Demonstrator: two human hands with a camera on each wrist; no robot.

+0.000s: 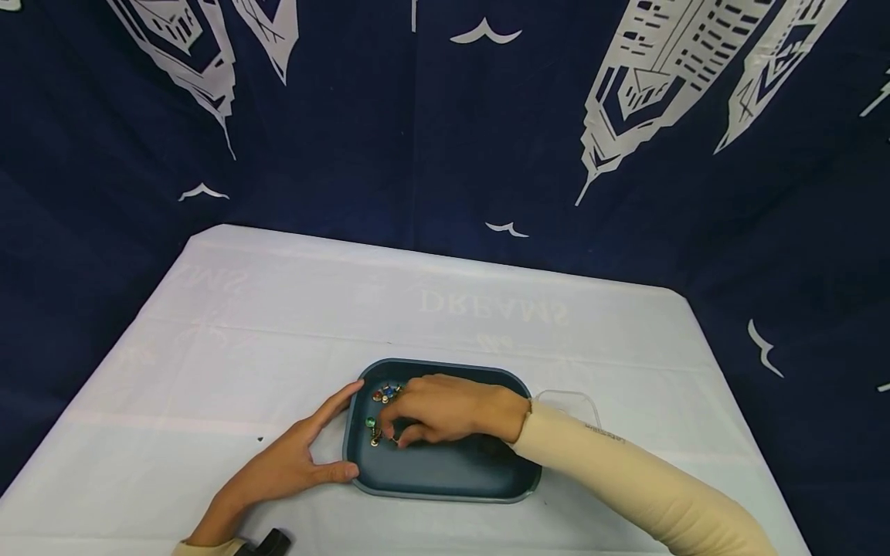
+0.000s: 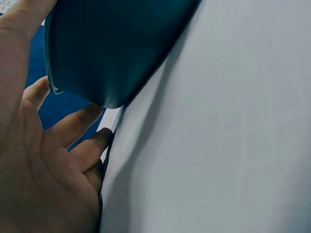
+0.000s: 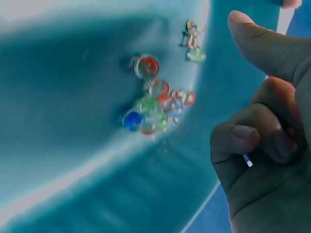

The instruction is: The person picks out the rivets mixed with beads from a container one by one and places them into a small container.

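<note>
The blue-green tray (image 1: pixel 445 483) lies on the white table. My left hand (image 1: pixel 285 463) spans its left end, index finger and thumb at the rim; the left wrist view shows this hand (image 2: pixel 63 145) with loosely bent fingers by the tray wall (image 2: pixel 121 48). Over the tray's left half is my right hand (image 1: pixel 445 405), fingers bent downward, a small gold-coloured piece (image 1: pixel 395 440) by its fingertips. Beside it lie glass pieces (image 1: pixel 387 393) and a green one (image 1: pixel 371 422). In the right wrist view, the right hand (image 3: pixel 272 121) has its thumb apart from curled fingers; whether they hold anything is unclear.
A clear thin outline (image 1: pixel 570 394) shows right of the tray, partly behind the right sleeve. A tiny dark speck (image 1: pixel 260 439) lies left of the left hand. Dark blue printed cloth (image 1: pixel 445 139) hangs behind the table.
</note>
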